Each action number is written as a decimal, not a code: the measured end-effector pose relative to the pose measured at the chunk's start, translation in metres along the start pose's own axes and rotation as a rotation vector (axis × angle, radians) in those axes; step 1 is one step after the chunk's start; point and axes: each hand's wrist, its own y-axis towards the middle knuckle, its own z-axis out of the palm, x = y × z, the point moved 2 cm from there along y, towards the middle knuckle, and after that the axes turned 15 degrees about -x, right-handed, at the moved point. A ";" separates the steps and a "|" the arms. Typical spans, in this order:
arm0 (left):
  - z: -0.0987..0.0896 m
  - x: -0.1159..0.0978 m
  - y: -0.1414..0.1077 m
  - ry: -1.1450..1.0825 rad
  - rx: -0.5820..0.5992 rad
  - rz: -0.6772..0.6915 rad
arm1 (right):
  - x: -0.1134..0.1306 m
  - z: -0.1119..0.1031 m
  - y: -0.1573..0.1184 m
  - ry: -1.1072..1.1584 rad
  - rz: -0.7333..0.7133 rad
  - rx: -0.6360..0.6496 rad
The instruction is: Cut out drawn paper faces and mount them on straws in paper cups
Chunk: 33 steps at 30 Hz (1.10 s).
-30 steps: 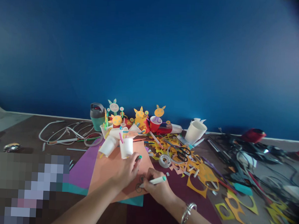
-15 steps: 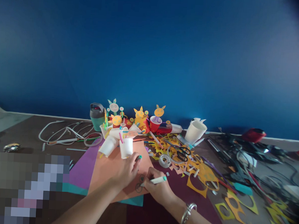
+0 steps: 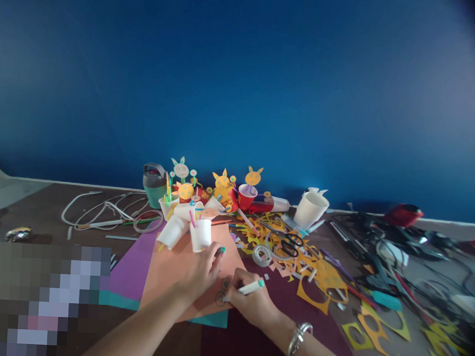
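My right hand (image 3: pixel 251 296) grips a white marker (image 3: pixel 251 287) with a green end, its tip down on the orange paper (image 3: pixel 168 286). Small dark circles (image 3: pixel 222 298) are drawn there, just left of the tip. My left hand (image 3: pixel 206 269) rests on the same sheet, fingers closed on a green marker cap (image 3: pixel 222 249). Right behind that hand a white paper cup (image 3: pixel 200 235) with a pink strip stands on the paper, and another white cup (image 3: pixel 173 232) leans at its left. Purple paper (image 3: pixel 131 265) and teal paper (image 3: pixel 210 318) show from under the orange sheet.
Decorated cups with paper animal faces (image 3: pixel 253 176) stand at the back near a bottle (image 3: pixel 154 187). Right of the paper lie yellow scraps (image 3: pixel 315 288), black scissors (image 3: pixel 292 244) and a tape roll (image 3: pixel 261 256). Cables lie at both sides; a white cup (image 3: pixel 311 208) stands behind the scraps.
The marker in my right hand has shifted slightly at the drawn circles, and more dark line shows in them. My left hand stays in place.
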 end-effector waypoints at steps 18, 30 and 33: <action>0.000 0.000 0.000 -0.010 -0.007 0.009 | -0.001 0.000 0.002 -0.003 0.012 0.005; 0.001 0.003 0.000 -0.027 0.002 -0.004 | -0.006 0.002 0.001 0.005 0.021 0.022; 0.002 0.004 -0.001 -0.029 -0.004 -0.003 | -0.008 0.002 0.002 -0.005 0.035 0.031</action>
